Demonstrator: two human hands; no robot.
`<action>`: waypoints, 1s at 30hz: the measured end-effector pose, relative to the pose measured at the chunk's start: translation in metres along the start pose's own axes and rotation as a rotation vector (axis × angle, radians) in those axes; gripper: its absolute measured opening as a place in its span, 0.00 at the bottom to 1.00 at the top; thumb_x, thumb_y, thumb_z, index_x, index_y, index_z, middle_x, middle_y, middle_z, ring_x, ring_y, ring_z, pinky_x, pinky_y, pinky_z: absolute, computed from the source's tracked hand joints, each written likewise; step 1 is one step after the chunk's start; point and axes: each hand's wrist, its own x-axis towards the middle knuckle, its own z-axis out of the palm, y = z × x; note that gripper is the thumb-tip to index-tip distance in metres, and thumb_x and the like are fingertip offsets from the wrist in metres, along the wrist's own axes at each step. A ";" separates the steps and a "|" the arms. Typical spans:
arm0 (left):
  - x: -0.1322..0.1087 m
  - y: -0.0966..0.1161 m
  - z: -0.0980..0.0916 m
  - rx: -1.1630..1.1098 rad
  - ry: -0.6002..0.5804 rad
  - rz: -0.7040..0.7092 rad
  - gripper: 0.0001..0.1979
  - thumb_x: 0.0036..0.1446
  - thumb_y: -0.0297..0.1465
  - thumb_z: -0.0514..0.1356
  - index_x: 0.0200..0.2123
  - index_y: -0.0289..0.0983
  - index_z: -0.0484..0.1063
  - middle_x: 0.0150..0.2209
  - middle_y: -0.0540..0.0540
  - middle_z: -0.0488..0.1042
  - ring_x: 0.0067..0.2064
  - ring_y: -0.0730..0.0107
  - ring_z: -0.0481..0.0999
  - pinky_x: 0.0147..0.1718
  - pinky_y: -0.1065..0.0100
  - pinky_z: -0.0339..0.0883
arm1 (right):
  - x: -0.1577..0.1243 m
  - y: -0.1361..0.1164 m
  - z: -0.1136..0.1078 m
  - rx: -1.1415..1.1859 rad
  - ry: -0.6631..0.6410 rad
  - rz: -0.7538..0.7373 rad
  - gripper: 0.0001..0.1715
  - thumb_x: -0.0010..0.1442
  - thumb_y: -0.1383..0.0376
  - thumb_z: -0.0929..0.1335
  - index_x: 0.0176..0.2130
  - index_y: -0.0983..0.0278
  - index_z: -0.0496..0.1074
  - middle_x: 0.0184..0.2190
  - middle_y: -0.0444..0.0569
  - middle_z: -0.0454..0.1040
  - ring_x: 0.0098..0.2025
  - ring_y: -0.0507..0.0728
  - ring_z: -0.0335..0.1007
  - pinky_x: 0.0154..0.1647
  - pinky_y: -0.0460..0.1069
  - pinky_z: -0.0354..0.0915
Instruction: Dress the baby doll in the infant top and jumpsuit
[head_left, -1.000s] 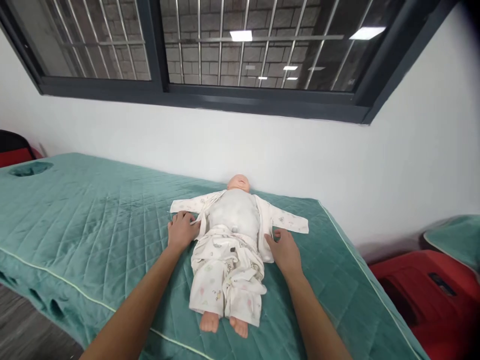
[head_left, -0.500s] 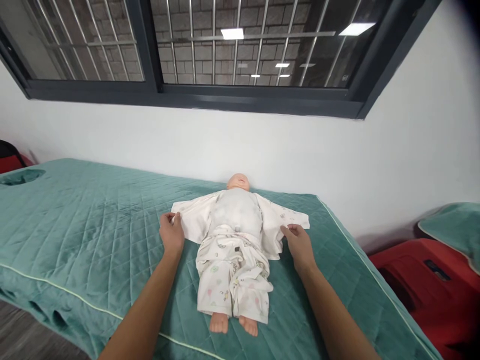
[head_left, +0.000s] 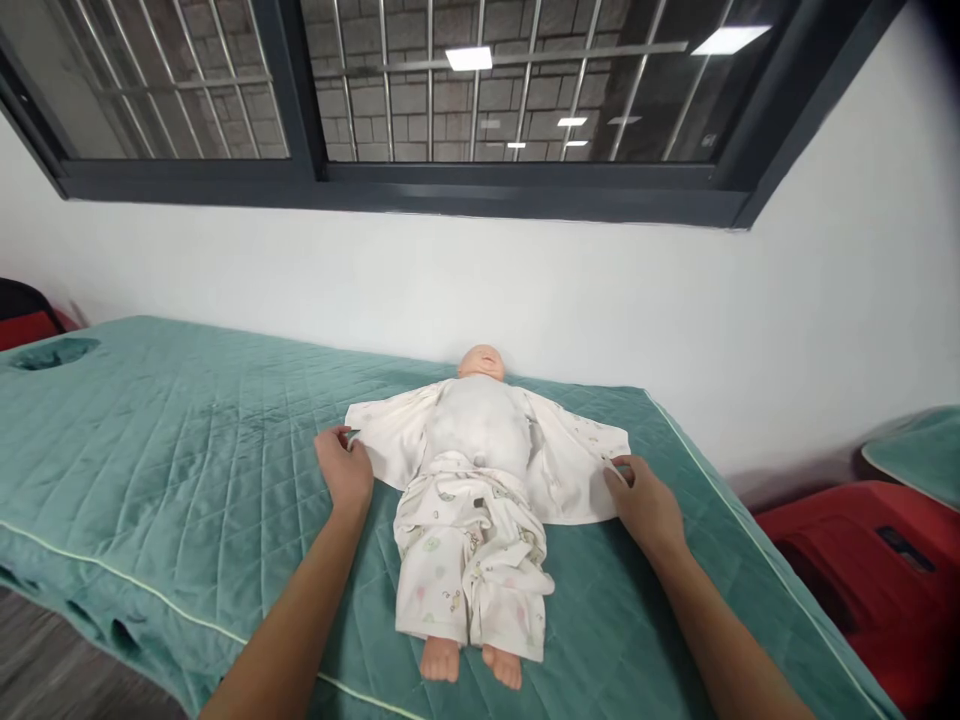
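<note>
A baby doll (head_left: pixel 481 362) lies on its back with its head toward the wall, its bare feet toward me. Under and beside its white torso a white printed top (head_left: pixel 574 465) is spread open, a sleeve out to each side. Patterned white trousers (head_left: pixel 469 560) cover its legs. My left hand (head_left: pixel 345 468) is at the edge of the left sleeve, thumb and forefinger curled at the cloth. At the right, the thumb and fingers of my right hand (head_left: pixel 641 500) pinch the outer edge of the top's right side.
The doll rests on a green quilted bed cover (head_left: pixel 210 450) with a round hole (head_left: pixel 56 353) at its far left. Behind stands a white wall (head_left: pixel 375 280) under a barred window (head_left: pixel 465 110). A red plastic object (head_left: pixel 877 580) is beyond the bed's right edge.
My right hand has moved outward to the right, and the right side of the top is now spread wider and flatter. My left hand has barely moved. The view has shifted slightly.
</note>
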 end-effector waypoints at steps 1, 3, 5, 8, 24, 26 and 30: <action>-0.001 0.001 0.000 0.011 -0.001 0.018 0.13 0.51 0.24 0.55 0.41 0.36 0.68 0.41 0.43 0.67 0.47 0.57 0.69 0.51 0.54 0.65 | -0.003 -0.002 0.001 -0.063 0.028 -0.038 0.19 0.60 0.56 0.62 0.47 0.62 0.70 0.37 0.52 0.74 0.39 0.62 0.70 0.36 0.53 0.62; -0.002 0.004 -0.001 0.042 0.001 0.056 0.14 0.50 0.23 0.56 0.42 0.36 0.69 0.46 0.40 0.67 0.53 0.52 0.66 0.55 0.50 0.61 | -0.007 -0.007 0.002 -0.164 0.106 -0.129 0.20 0.61 0.58 0.61 0.48 0.64 0.70 0.45 0.57 0.72 0.47 0.66 0.67 0.43 0.56 0.64; -0.003 0.009 0.000 0.085 -0.011 0.122 0.15 0.52 0.24 0.57 0.44 0.37 0.69 0.50 0.39 0.66 0.57 0.49 0.64 0.56 0.48 0.60 | -0.010 -0.014 0.002 -0.197 0.178 -0.229 0.20 0.62 0.59 0.61 0.49 0.66 0.70 0.49 0.60 0.70 0.52 0.68 0.64 0.48 0.59 0.64; 0.001 0.021 0.011 0.134 -0.106 0.288 0.14 0.56 0.28 0.57 0.47 0.39 0.69 0.52 0.40 0.68 0.56 0.50 0.65 0.55 0.49 0.61 | -0.008 -0.033 0.004 -0.142 0.229 -0.402 0.18 0.62 0.62 0.61 0.49 0.66 0.69 0.51 0.59 0.69 0.53 0.67 0.63 0.53 0.59 0.64; 0.069 0.052 0.100 0.207 -0.517 0.214 0.14 0.62 0.39 0.53 0.38 0.39 0.76 0.36 0.43 0.79 0.40 0.58 0.76 0.38 0.65 0.64 | 0.062 -0.112 0.070 -0.114 0.097 -0.507 0.24 0.67 0.68 0.55 0.56 0.61 0.70 0.55 0.52 0.73 0.56 0.63 0.66 0.57 0.59 0.58; 0.075 0.046 0.099 0.220 -0.512 0.162 0.13 0.61 0.40 0.54 0.39 0.40 0.76 0.37 0.43 0.79 0.41 0.57 0.76 0.37 0.65 0.64 | 0.065 -0.105 0.068 -0.081 0.092 -0.494 0.25 0.67 0.67 0.55 0.55 0.60 0.71 0.54 0.50 0.73 0.54 0.62 0.67 0.55 0.58 0.60; 0.078 0.039 0.097 0.224 -0.492 0.054 0.11 0.58 0.38 0.57 0.42 0.42 0.75 0.40 0.45 0.79 0.41 0.57 0.76 0.37 0.64 0.64 | 0.073 -0.096 0.063 -0.010 0.074 -0.407 0.24 0.66 0.66 0.56 0.53 0.57 0.74 0.51 0.49 0.76 0.51 0.62 0.70 0.51 0.57 0.63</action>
